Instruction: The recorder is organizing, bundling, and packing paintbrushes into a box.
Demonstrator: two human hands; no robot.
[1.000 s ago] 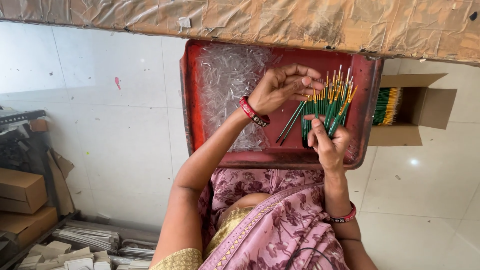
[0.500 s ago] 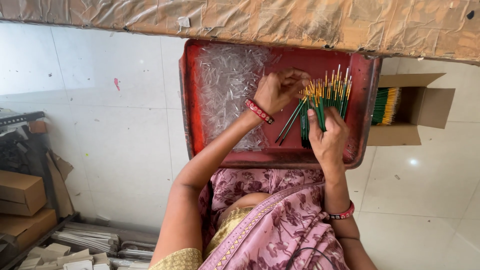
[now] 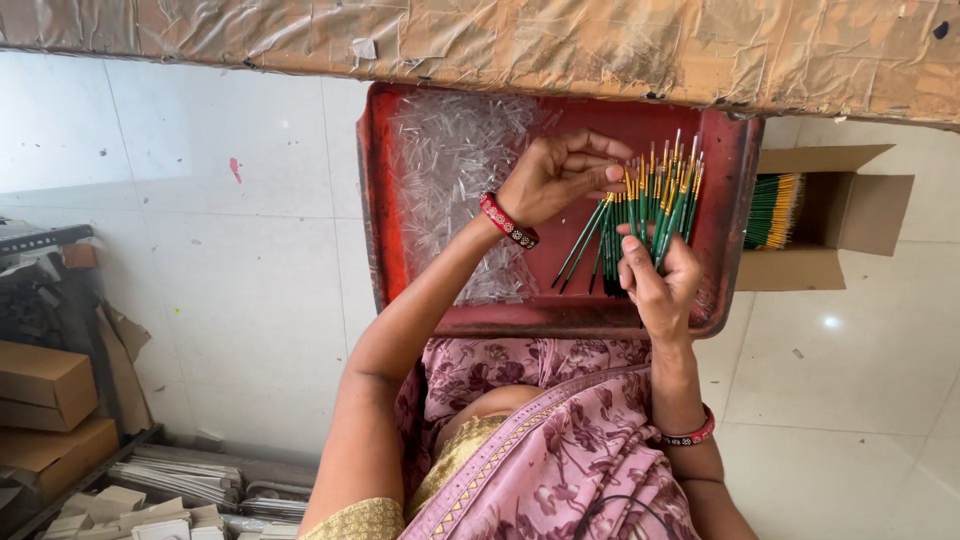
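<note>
A red tray (image 3: 735, 200) rests on my lap. Its left half holds a heap of small clear plastic tubes (image 3: 455, 170). My right hand (image 3: 655, 285) grips a fanned bunch of thin green-handled paintbrushes (image 3: 660, 200) with yellow ferrules, tips pointing away from me. My left hand (image 3: 555, 175) is curled beside the bunch, its fingertips pinched at the tip of one brush; whether a tube is between them is too small to tell. A couple of loose brushes (image 3: 582, 245) lie slanted on the tray below it.
An open cardboard box (image 3: 830, 240) with more green brushes (image 3: 772, 210) lying inside stands on the white tiled floor to the right. A brown paper-wrapped edge (image 3: 480, 35) runs across the top. Cardboard boxes (image 3: 45, 385) and stacked packets (image 3: 185, 480) lie at lower left.
My left hand has drawn in to the tips of the bunch and pinched its fingers there. My right hand has shifted slightly lower on the handles.
</note>
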